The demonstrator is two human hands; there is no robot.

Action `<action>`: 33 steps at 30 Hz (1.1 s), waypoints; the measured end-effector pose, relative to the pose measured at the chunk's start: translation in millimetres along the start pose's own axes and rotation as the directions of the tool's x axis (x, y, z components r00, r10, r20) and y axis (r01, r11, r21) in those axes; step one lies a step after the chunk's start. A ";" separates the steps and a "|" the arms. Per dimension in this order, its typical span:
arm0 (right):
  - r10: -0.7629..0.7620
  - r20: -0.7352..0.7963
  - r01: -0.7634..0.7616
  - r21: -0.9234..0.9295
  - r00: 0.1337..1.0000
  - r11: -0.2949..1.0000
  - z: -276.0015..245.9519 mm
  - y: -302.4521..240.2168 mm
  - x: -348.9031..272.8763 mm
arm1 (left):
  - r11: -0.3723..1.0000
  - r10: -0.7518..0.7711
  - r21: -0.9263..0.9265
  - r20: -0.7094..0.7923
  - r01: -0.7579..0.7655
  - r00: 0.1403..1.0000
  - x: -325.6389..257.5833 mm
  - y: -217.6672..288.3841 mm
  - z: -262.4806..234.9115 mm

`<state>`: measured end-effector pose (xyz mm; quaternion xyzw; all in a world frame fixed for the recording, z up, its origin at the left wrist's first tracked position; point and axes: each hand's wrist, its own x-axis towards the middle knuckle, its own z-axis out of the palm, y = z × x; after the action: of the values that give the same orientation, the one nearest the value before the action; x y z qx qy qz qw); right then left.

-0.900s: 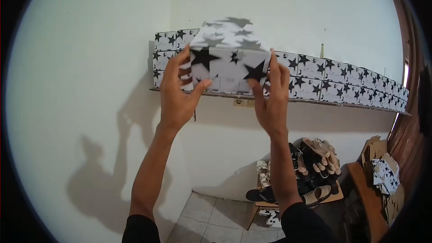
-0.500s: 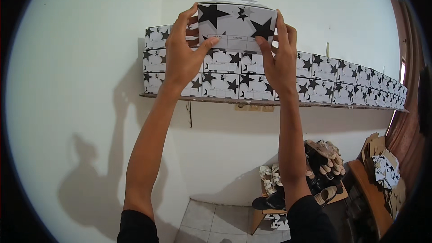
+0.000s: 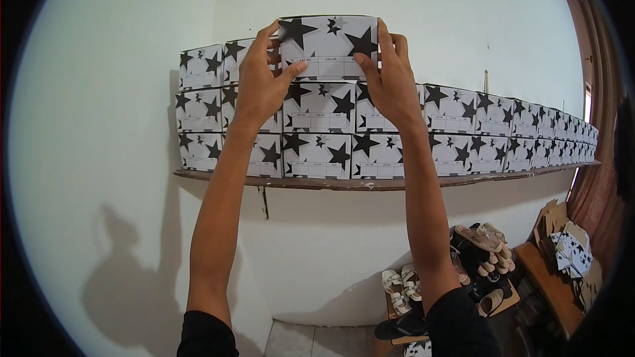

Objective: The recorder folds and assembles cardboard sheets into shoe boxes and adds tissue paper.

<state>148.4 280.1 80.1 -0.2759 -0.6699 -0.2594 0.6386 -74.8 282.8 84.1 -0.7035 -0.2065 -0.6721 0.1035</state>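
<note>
We see a white box with black stars, its labelled end facing us, level atop the shelf's stacked matching boxes.

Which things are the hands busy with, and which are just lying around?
Busy with:
- left hand and right hand holding the star box
- stacked star boxes on the wooden shelf

Lying around:
- sandals
- folded cartons

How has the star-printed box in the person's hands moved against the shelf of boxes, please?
Yes: the box has risen onto the third row of the stacked boxes.
</note>
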 end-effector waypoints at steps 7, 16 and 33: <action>0.046 0.050 -0.042 -0.079 0.998 0.996 23.2 16.9 -2.9 | 0.999 -0.030 0.046 0.045 0.028 0.999 5.6 -30.6 8.2; 0.055 -0.041 -0.058 -0.078 0.998 0.995 41.4 -1.3 -6.2 | 0.987 0.078 0.139 -0.004 -0.076 0.997 10.8 -62.3 12.8; 0.062 -0.049 -0.070 -0.170 0.997 0.983 63.0 18.7 -17.0 | 0.924 0.310 0.250 -0.048 -0.289 0.950 -5.6 -83.7 25.0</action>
<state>117.2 336.9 59.8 -0.3463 -0.6216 -0.3009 0.6349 -88.3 367.3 65.6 -0.6792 -0.1716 -0.6485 0.2979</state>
